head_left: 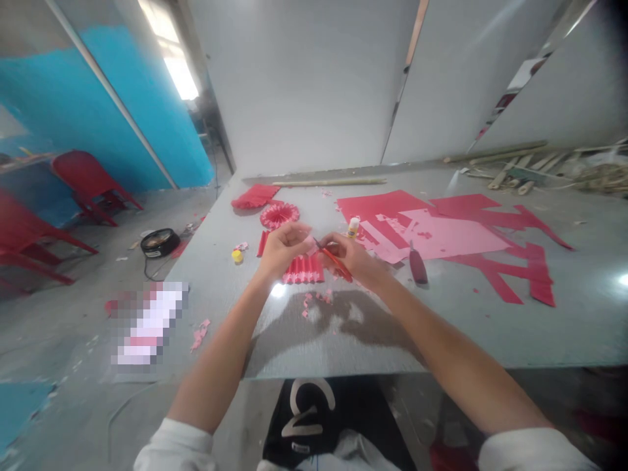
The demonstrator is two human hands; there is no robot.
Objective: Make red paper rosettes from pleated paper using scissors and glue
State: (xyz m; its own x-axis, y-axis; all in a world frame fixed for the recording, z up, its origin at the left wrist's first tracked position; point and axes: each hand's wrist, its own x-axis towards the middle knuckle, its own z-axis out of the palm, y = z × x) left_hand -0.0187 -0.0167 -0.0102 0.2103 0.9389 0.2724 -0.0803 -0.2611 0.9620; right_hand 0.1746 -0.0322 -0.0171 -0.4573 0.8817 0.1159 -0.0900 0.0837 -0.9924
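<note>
My left hand [284, 247] pinches a small piece of pink paper [312, 246] between thumb and fingers. Orange-handled scissors [338, 263] are in my right hand [349, 254], their tips close to that paper; whether the blades are apart is too small to tell. Below both hands lies a pleated red paper strip [304, 269] with a pink cut edge. A round pleated red paper rosette [279, 214] rests just beyond my left hand. Behind my right hand a glue stick [353, 227] stands uncapped, and its yellow cap [237, 256] sits to the left.
Red sheets [377, 204], a pink sheet [456, 234] and a dark red-handled tool [418, 265] lie at right. Pink scraps [318, 298] are scattered nearby. Folded red paper [255, 195] lies back left, a long stick [328, 182] along the wall, wood pieces [520, 171] far right.
</note>
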